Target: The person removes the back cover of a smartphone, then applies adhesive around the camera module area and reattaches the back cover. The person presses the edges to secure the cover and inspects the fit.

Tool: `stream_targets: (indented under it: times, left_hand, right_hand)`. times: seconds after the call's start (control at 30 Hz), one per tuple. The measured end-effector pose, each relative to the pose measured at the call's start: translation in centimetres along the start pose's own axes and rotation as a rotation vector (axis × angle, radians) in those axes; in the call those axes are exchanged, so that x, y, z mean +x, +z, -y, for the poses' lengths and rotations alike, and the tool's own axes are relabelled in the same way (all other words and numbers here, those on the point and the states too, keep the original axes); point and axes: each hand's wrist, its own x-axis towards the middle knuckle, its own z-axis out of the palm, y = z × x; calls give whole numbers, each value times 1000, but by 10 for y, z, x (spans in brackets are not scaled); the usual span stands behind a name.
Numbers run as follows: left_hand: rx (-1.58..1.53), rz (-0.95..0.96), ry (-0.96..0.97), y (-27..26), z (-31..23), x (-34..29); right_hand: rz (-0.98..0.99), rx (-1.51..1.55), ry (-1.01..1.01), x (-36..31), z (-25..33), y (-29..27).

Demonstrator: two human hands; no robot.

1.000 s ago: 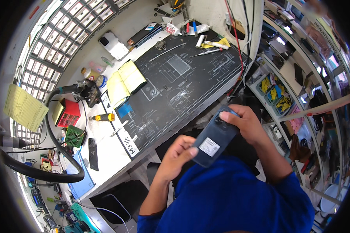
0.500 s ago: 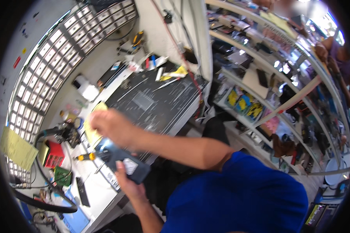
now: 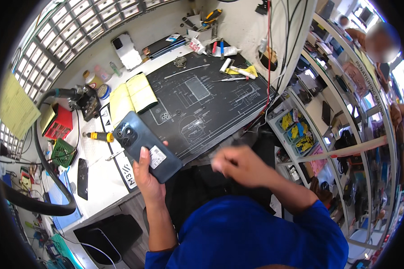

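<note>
My left hand (image 3: 149,180) grips a dark blue smartphone (image 3: 164,164) over the near left edge of the bench, thumb across its back. The phone's back faces up, showing a round camera cluster at the far end and a white label in the middle. My right hand (image 3: 243,165), slightly blurred, is off to the right above my lap, apart from the phone. Its fingers are curled in, and I cannot make out whether anything small is pinched in them. A yellow notepad (image 3: 137,92) lies open just beyond the phone.
A black printed work mat (image 3: 184,121) covers much of the bench. Left of the phone lie a yellow-and-black screwdriver (image 3: 101,136), a microscope (image 3: 83,101), a red box (image 3: 60,123) and a black flexible arm (image 3: 40,206). Glass shelves (image 3: 345,112) stand at right, with people beyond.
My right hand has swung from over the notepad and phone, back to the right above my lap. My left hand keeps hold of the phone. The view has shifted.
</note>
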Motion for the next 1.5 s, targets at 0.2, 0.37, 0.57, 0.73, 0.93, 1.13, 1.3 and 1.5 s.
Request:
stream_targets:
  times: [0.2,0.37,0.57,0.73,0.93,1.13,1.3,1.5]
  left_hand:
    - [108,0,73,-12,2,19]
    - [100,25,5,-17,2,22]
    - [67,148,-109,-18,-7,6]
    - [113,182,-156,-18,-5,-9]
    - [199,192,-224,5,-10,-24]
    - [464,272,-221,31,-14,-34]
    - [573,329,-141,50,-8,-39]
    - [571,485,-129,75,-1,-41]
  right_hand:
    - [-310,-330,-233,125,-12,-25]
    - [-273,-721,-487,173,-38,-7]
    - [-206,-633,-400,176,-24,-4]
    - [-178,-90,-24,173,2,-14]
    - [-268,92,-393,131,53,2]
    - [-464,-469,-811,107,53,22]
    - [-560,-651,-836,82,47,13]
    - [-613,-678,-691,45,44,-8]
